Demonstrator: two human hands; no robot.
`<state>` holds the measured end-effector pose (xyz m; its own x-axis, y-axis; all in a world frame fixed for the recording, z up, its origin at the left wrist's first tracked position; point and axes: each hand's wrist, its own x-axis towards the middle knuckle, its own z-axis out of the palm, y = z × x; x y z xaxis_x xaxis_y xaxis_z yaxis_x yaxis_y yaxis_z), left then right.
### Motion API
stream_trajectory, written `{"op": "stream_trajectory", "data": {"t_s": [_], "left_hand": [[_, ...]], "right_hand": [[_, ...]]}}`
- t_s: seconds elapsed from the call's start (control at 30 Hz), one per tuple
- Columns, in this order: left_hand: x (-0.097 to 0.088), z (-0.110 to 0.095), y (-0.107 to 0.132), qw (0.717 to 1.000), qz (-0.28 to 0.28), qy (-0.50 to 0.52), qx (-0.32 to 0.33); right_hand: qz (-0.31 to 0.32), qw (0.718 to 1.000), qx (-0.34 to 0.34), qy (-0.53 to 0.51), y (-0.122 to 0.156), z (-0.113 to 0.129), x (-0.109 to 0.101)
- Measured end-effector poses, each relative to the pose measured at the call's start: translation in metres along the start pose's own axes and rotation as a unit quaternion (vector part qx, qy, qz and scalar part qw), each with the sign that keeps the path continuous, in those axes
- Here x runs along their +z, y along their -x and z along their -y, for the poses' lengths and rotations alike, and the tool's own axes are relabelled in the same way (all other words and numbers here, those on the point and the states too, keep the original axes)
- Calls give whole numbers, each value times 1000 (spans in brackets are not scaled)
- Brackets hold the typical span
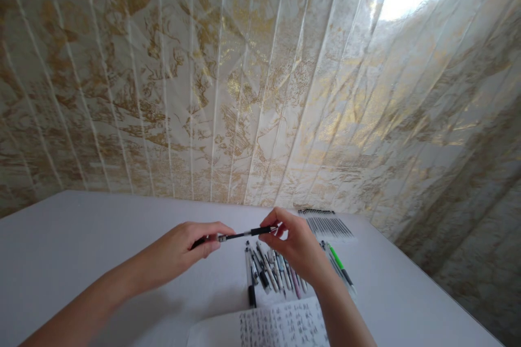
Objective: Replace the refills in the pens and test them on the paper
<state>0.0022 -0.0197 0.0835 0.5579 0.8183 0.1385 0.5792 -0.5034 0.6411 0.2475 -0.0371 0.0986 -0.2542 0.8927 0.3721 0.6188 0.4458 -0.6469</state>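
A black and clear pen (261, 231) stretches level between my two hands above the table. My right hand (299, 244) pinches it by the black grip near one end. Closed around the other end is my left hand (191, 244), with a dark part (198, 243) showing between its fingers. I cannot tell whether the pen is in one piece or partly drawn apart. Below my right hand lies a loose group of pens (271, 268), some white, some black, one pinkish. My right wrist and forearm hide part of the things on the table.
An open notebook (220, 330) with handwriting lies at the front edge of view. Right of my arm are a green pen (337, 256) and some clear pens. A row of thin dark refills (328, 226) lies farther back on the white table (101, 222). Behind hangs a gold-patterned curtain (240, 92).
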Motion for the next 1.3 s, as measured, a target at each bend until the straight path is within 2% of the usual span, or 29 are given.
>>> {"op": "stream_trajectory", "data": {"t_s": [0.1, 0.27, 0.8, 0.9, 1.03, 1.13, 1.3], "left_hand": [[-6, 2, 4, 1000, -3, 4, -7], [-12, 4, 7, 1000, -22, 1, -15], [-19, -6, 9, 999, 19, 42, -26], [-15, -7, 8, 999, 20, 20, -28], [-6, -9, 8, 1000, 15, 0, -13], [-2, -7, 6, 1000, 11, -5, -25], [-4, -6, 3, 999, 26, 26, -20]], "right_hand": [[13, 1000, 4, -28, 0, -2, -4], [10, 1000, 20, -16, -1, -7, -10], [14, 1000, -5, 0, 2, 0, -13], [28, 1000, -4, -10, 2, 3, -8], [47, 999, -5, -11, 0, 8, 10], [41, 999, -9, 2, -1, 10, 20], [18, 1000, -19, 0, -1, 11, 21]]}}
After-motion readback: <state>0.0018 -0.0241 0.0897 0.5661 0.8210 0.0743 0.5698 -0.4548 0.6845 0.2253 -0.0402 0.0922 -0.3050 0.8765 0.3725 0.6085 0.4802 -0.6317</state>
